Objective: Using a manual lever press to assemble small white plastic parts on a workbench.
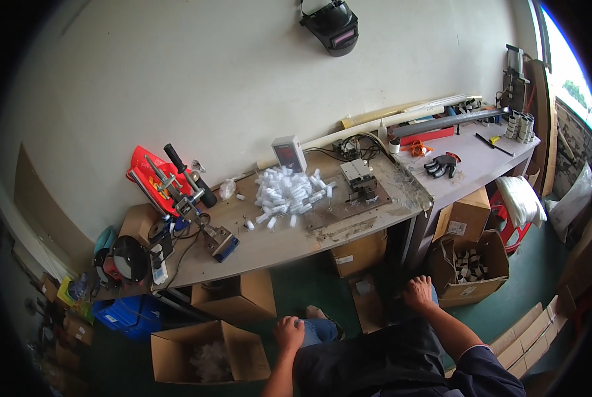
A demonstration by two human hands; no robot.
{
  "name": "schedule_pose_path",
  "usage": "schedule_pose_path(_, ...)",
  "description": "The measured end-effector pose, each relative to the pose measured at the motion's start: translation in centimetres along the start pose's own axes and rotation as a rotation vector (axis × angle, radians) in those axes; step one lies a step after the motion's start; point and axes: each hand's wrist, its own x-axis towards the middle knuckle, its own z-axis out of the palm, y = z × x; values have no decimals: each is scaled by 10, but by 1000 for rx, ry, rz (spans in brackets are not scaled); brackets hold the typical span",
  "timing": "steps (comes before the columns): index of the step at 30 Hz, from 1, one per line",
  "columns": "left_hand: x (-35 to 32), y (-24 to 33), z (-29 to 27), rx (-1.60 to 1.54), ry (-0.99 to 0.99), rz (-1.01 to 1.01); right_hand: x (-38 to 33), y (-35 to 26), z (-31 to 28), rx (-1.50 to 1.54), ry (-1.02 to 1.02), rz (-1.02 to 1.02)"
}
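My left hand [289,333] rests on my bent left knee, its fingers laid loosely over the jeans and holding nothing. On the other knee lies my right hand [418,294], likewise without anything in it, fingers a little apart. Beyond both hands, on the worn workbench [256,249], sits a heap of small clear plastic tubes [284,192]. Right of the heap stands a small metal clamping fixture [359,178] on a flat plate. Behind the pile is a white box with a dark display [289,153]. A lever hand press [193,205] stands on the bench's left part.
An open carton with clear plastic pieces [210,360] stands beside my left arm. Another carton holding white rings [469,264] is at right, near a red stool [511,225]. A glove [443,165] and long tubes [448,121] lie on the right table. A welding mask [336,30] hangs above.
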Motion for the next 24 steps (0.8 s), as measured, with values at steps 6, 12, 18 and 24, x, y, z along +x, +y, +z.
schedule_pose_path(6, 9, 7, -2, -23, -7, -1, 2, -3, -28, -8, -234, 176)
schedule_pose_path(12, 1, 3, 8, -61, 54, 20, 6, -17, -23, -59, -306, 155)
schedule_pose_path(18, 7, 43, 0, 29, -53, -69, 20, 4, -21, -25, -332, 178)
schedule_pose_path(24, 15, 24, 0, 63, 16, -20, 24, -2, -32, 30, -298, 154)
